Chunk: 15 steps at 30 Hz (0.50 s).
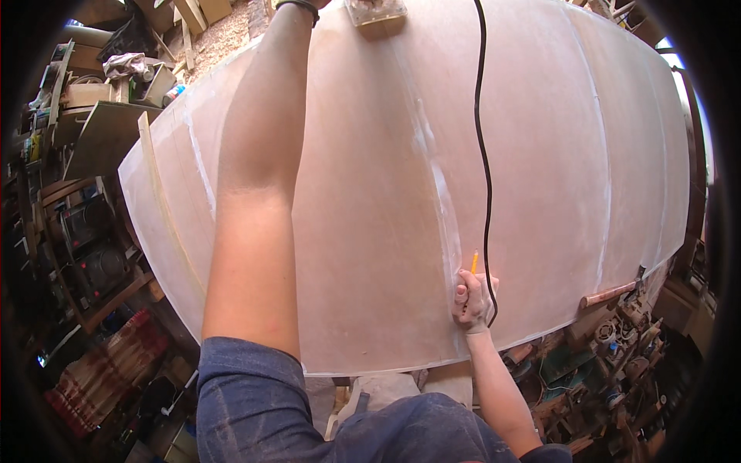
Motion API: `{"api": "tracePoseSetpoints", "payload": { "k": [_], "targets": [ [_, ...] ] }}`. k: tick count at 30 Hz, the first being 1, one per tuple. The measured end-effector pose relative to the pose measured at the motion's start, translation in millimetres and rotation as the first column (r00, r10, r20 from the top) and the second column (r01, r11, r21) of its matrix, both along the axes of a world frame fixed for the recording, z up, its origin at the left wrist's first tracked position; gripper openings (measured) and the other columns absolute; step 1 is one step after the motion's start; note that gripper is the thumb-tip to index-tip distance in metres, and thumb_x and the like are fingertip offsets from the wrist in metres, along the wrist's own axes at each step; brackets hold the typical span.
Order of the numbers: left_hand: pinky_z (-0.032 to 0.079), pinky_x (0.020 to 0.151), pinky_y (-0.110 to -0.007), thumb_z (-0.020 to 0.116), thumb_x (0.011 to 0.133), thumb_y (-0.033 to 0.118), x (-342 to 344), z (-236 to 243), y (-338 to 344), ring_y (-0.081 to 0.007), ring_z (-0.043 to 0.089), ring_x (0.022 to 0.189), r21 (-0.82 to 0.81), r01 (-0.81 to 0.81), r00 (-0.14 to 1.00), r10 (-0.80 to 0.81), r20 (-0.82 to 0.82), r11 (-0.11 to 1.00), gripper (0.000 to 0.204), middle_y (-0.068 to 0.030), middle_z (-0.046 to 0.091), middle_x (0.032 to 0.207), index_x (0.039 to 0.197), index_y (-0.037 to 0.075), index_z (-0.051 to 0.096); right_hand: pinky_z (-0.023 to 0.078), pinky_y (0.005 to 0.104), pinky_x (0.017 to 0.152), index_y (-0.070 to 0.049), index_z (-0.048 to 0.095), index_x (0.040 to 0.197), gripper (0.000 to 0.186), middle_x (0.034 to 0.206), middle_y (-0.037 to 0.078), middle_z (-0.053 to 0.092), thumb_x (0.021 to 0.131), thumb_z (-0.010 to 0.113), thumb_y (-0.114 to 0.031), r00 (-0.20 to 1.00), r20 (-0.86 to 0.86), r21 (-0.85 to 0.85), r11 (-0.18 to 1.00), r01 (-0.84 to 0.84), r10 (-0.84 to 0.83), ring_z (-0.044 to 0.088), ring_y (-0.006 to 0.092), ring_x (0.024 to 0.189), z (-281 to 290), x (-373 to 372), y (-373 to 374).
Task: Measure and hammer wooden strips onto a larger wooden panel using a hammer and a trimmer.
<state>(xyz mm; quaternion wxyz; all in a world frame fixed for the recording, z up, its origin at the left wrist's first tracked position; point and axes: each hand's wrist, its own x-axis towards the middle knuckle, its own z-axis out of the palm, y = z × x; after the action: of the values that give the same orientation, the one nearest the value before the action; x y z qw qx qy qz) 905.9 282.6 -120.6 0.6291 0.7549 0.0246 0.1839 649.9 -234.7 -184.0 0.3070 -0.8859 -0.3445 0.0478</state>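
My left arm [258, 201] reaches far across a big pale, curved panel [363, 255]. A dark band circles its wrist; beyond that my left hand [316, 3] is nearly all cut off by the top edge, fingers unseen. Close to it, a dusty, light rectangular block [377, 13] rests on the panel. Lower right, my right hand [472, 302] is closed, with a yellow pencil [475, 261] sticking up out of it. A black cable [482, 131] runs down the panel and passes right beside this hand. Whitish filler stripes [441, 197] mark the panel's seams.
A thin wooden strip [160, 181] lies along the panel's left end. At the lower right edge sits a reddish bar [608, 295] with a clamp. Wood shavings [224, 38] cover ground at upper left. Cluttered tools and machine parts [610, 363] surround the panel.
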Motion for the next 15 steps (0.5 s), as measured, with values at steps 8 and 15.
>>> {"api": "tracePoseSetpoints", "payload": {
  "k": [8,15],
  "targets": [
    [0.048,0.079,-0.029,0.072,0.080,0.016,-2,8,-8,-0.0129,0.056,0.090,0.173,-0.098,0.995,0.099,-0.001,0.980,0.033,-0.0025,0.060,0.096,0.108,0.005,0.058,0.038,0.0393,0.071,-0.005,0.060,0.109,0.024,0.079,0.006,0.058,0.097,0.051,-0.024,1.000,0.004,0.034,0.999,-0.011,0.011,0.053,0.0239,0.072,6,6,4],
    [0.050,0.076,-0.028,0.075,0.077,0.015,-6,-9,1,-0.0120,0.057,0.086,0.016,-0.097,0.995,0.096,0.030,0.995,0.038,-0.0003,0.060,0.095,0.110,0.004,0.060,0.045,0.0362,0.076,0.005,0.052,0.131,0.041,0.079,0.009,0.063,0.093,0.051,-0.011,0.968,-0.239,0.238,0.963,0.127,-0.069,0.057,0.0229,0.069,26,17,91]
  ]
}}
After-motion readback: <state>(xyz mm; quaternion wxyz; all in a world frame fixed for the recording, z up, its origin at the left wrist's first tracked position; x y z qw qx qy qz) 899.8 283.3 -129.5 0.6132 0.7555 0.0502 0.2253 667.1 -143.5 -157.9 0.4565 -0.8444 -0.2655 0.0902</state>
